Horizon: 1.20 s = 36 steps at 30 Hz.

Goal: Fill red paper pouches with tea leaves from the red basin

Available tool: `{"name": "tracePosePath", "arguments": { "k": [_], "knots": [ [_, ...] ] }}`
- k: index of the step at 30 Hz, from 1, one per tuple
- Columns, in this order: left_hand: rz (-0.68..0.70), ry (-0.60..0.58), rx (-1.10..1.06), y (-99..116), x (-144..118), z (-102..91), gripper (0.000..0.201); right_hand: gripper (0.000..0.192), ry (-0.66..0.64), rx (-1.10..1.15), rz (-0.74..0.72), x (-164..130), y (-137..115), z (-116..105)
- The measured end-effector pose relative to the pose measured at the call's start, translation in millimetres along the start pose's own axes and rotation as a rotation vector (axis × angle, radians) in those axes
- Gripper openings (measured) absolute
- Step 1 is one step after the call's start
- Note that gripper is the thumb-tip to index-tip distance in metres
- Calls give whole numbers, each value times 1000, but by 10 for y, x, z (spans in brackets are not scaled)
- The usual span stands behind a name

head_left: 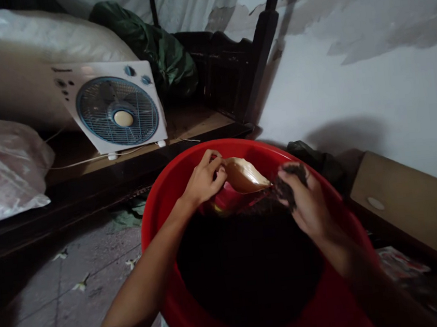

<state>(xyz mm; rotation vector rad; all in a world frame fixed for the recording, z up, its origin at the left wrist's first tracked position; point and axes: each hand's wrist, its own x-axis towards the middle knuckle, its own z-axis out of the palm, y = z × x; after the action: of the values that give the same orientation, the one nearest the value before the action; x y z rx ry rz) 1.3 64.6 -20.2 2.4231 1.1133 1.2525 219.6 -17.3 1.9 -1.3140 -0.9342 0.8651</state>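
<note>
Inside the large round red plastic basin (pixel 159 232), which stands on the grey tiled floor (pixel 42 307), both hands work above a heap of dark, moist, crumbly material (pixel 249 269) that fills the lower part of the basin. The left hand (pixel 204 178) is at the far rim, its grip pinched on the edge of a tan, glossy, shell-shaped scoop (pixel 245 175); the scoop lies tilted over the heap, its pointed end toward the right hand. The right hand (pixel 302 196) is just beside that pointed end, its grip clenched on a clump of the dark material, with crumbs coating the fingers (pixel 286 190).

Behind the basin, 1 white square box fan with a blue grille (pixel 115 112) stands on a low dark wooden platform (pixel 86 167). White filled sacks (pixel 16 60) lie beside and behind the fan, and a green cloth bundle (pixel 151 40) rests further back. A brown cardboard box (pixel 410 206) sits at the right against the white peeling wall (pixel 369 80).
</note>
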Motion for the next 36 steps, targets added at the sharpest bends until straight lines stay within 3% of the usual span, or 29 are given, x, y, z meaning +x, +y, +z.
{"name": "tracePosePath", "arguments": {
  "k": [3, 5, 7, 10, 12, 16, 20, 23, 25, 27, 31, 36],
  "knots": [
    [50, -46, -17, 55, -9, 5, 23, 33, -90, 138, -186, 236, -223, 287],
    [47, -42, -15, 65, -7, 20, 24, 30, -233, 65, -292, 331, -264, 410],
    [2, -11, 9, 55, 3, 27, 23, 25, -272, -108, -405, 370, -233, 434],
    [-86, 47, 48, 15, 29, 5, 21, 15, -52, -385, -588, 367, -44, 295],
    [-115, 77, 52, -8, 47, -16, 19, 14, 60, -476, -613, 361, 172, 136],
    [-100, 64, 39, -3, 54, -3, 21, 27, 15, -391, -385, 394, 667, -176],
    [-88, 39, 46, 18, 36, 43, 27, 45, -184, -370, -118, 386, 1096, -361],
    [-104, 65, 64, -5, 34, 44, 26, 55, -539, -759, 51, 196, 1404, -403],
    [-115, 81, 68, -27, 36, 37, 25, 81, -746, -1087, 245, -30, 1585, -381],
    [-113, 86, 63, -43, 38, 35, 25, 103, -856, -1295, 397, -276, 1705, -327],
    [-99, 86, 46, -59, 36, 47, 23, 95, -968, -1360, 403, -580, 1718, -250],
    [-106, 90, 42, -90, 42, 54, 22, 97, -1002, -1282, 317, -627, 1636, -419]
  ]
}}
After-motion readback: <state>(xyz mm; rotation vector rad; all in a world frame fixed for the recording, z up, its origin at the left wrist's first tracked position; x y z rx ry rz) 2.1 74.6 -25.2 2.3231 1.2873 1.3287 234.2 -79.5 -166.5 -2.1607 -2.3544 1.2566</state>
